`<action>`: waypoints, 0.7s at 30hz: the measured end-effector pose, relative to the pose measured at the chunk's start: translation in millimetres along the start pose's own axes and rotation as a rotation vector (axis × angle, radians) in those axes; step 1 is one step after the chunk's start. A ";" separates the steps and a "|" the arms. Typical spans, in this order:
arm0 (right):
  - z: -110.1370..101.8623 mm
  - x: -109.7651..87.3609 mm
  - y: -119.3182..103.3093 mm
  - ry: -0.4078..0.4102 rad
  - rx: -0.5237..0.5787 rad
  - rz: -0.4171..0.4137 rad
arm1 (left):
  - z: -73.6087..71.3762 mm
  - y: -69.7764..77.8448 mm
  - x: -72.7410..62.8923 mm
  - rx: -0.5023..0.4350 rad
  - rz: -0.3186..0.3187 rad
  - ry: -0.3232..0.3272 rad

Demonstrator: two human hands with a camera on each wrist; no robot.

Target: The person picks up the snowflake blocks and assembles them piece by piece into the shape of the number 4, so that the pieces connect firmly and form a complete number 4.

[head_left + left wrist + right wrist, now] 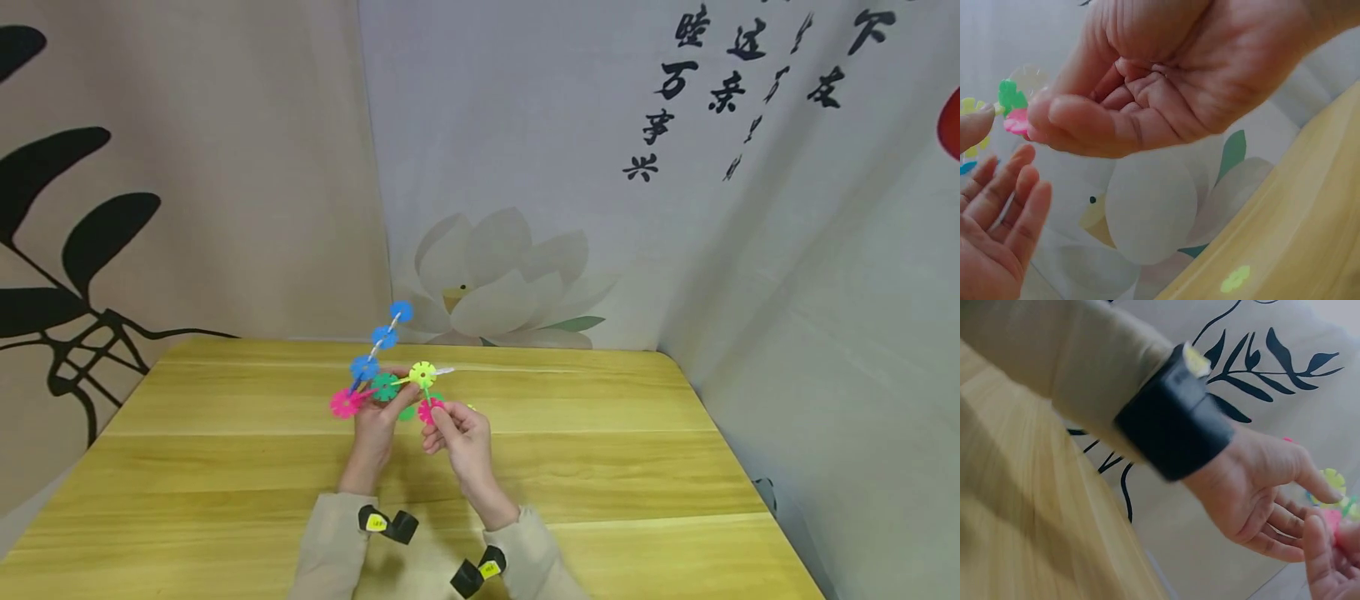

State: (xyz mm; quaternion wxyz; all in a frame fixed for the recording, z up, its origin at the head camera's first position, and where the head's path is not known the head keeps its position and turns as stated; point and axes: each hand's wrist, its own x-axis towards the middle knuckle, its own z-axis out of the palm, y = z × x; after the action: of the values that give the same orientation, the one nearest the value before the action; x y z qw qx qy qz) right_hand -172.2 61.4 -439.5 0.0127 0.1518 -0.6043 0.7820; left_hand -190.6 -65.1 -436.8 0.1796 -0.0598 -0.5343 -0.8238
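A chain of notched plastic snowflake discs hangs between the two hands. Its blue discs (385, 337) run up and away, joined by pale pieces. A pink disc (346, 403) forms the left corner, followed by a green disc (386, 387) and a yellow disc (423, 374). My left hand (372, 432) holds the chain around the green and yellow discs, its thumb by the yellow one and other fingers loosely extended. Between thumb and fingertips my right hand (471, 442) pinches another pink disc (1016, 121), which sits just below the yellow disc.
Beneath the hands is a wooden table (637, 483). A yellow-green disc (1235, 279) lies on it beyond the right hand. Black cameras (390, 525) are strapped to both wrists. A printed cloth backdrop (517, 133) rises behind the table's far edge.
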 end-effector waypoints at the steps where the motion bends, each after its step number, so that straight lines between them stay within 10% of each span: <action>1: -0.7 -0.3 1.5 0.005 -0.004 -0.023 | 0.5 0.0 -0.5 0.024 -0.039 0.010; 7: -4.4 1.3 10.8 0.026 -0.034 -0.113 | 4.6 0.2 -2.3 0.085 -0.180 0.029; 21: -0.7 2.1 -3.4 -0.007 -0.092 -0.044 | 5.0 -10.3 -2.1 0.008 -0.073 0.157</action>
State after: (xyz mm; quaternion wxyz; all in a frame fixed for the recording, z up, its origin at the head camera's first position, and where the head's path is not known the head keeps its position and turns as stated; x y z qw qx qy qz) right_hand -173.8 62.6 -435.9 0.0347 0.1671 -0.6363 0.7523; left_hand -192.8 -56.3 -444.2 0.1909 0.0252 -0.5239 -0.8297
